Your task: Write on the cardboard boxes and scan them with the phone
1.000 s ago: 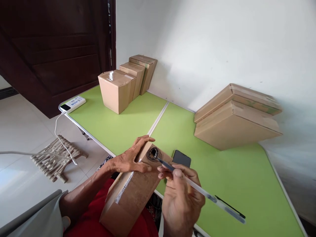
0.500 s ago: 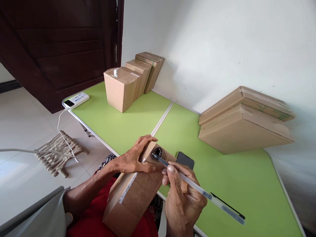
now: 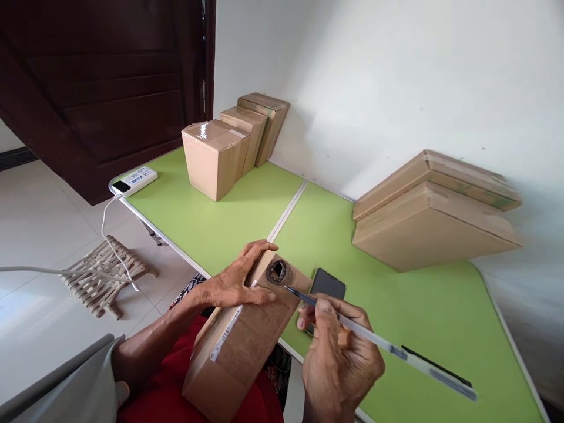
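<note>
Head view: left hand (image 3: 240, 283), grip clasped over the upper edge of a carton (image 3: 251, 335) tilted above the lap (image 3: 165, 376) at seven o'clock, apparently steadying it. Dark-ringed hole (image 3: 278, 271) at its one-o'clock end. Right hand (image 3: 341, 352), five o'clock, pinches a pen (image 3: 374, 338), tip beside the hole, presumably for control.

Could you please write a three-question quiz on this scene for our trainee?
1. Which hand holds the pen: A) left, B) right, C) both?
2. True or false: the phone lies on the table.
3. Fill the gap: the left hand grips a cardboard ____.

Key:
1. B, the right hand.
2. True.
3. box.
</note>
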{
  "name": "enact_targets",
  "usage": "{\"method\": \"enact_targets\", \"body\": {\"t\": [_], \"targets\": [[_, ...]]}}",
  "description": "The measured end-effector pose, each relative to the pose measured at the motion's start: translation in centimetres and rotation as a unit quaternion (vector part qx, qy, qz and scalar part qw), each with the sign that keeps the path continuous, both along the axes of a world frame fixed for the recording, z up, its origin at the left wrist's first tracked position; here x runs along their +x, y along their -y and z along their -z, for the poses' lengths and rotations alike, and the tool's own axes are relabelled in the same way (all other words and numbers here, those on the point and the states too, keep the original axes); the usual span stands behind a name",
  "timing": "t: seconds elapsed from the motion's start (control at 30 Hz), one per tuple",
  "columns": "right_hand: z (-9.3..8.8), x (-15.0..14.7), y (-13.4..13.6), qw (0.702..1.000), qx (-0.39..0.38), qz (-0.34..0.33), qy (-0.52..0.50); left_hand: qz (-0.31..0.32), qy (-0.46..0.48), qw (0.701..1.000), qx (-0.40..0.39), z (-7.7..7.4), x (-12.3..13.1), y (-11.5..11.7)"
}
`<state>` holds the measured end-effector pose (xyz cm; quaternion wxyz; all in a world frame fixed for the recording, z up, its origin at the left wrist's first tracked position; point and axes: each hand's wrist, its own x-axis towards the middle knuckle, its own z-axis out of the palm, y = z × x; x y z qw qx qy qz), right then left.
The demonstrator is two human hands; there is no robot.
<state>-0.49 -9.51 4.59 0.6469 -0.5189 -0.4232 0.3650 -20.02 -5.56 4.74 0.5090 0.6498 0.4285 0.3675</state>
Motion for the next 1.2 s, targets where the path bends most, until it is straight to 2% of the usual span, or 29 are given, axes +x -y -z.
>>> {"method": "enact_targets", "body": {"t": [0.13,0.27,0.43,0.5,0.6,0.67,0.7,0.73,0.83,0.9,0.93,1.03,1.13,1.2], "targets": [[-0.4,0.3,-0.7,0.999,0.0,0.044,-0.009,-0.001,0.001,1.0,0.009,0.1,-0.1,-0.1],[-0.9,0.4,-1.8,0.999,0.018,0.043,0.006,0.002,-0.001,1.0,0.0,0.1,0.0,-0.1],[-1.8,-1.0,-2.6,0.998,0.05,0.022,0.039,-0.001,0.006,1.0,-0.007,0.0,0.1,-0.1],[-2.3,-1.2,-2.8,0.996,0.076,0.046,0.027,-0.002,0.005,1.0,-0.002,-0.1,0.0,-0.1],[-2.7,1.0,-3.1,0.988,0.1,0.115,0.018,0.002,0.006,1.0,-0.002,0.0,-0.2,-0.1],[-2.1,4.4,-3.3,0.985,0.054,0.14,0.088,0.006,0.012,1.0,-0.004,0.2,-0.3,-0.1],[-1.5,6.6,-3.4,0.978,0.004,0.139,0.157,0.007,0.015,1.0,-0.004,0.2,-0.4,0.0],[-0.7,8.7,-3.4,0.957,-0.068,0.141,0.244,0.007,0.018,1.0,-0.004,0.2,-0.4,0.0],[2.3,14.0,-3.1,0.837,-0.265,0.102,0.468,0.006,0.015,1.0,-0.004,0.2,-0.4,0.1],[4.1,15.5,-2.7,0.77,-0.342,0.073,0.533,0.003,0.011,1.0,-0.003,0.1,-0.4,0.1],[4.8,15.7,-2.5,0.751,-0.364,0.062,0.547,0.003,0.01,1.0,-0.002,0.1,-0.4,0.1],[6.1,15.2,-1.8,0.733,-0.387,0.046,0.558,0.007,0.009,1.0,0.004,-0.1,-0.3,0.0],[6.3,14.2,-1.2,0.735,-0.374,0.058,0.563,0.014,0.005,1.0,-0.003,-0.2,-0.2,0.0],[6.3,13.2,-0.7,0.742,-0.338,0.085,0.572,0.015,0.0,1.0,-0.011,-0.3,-0.1,-0.1]]}}
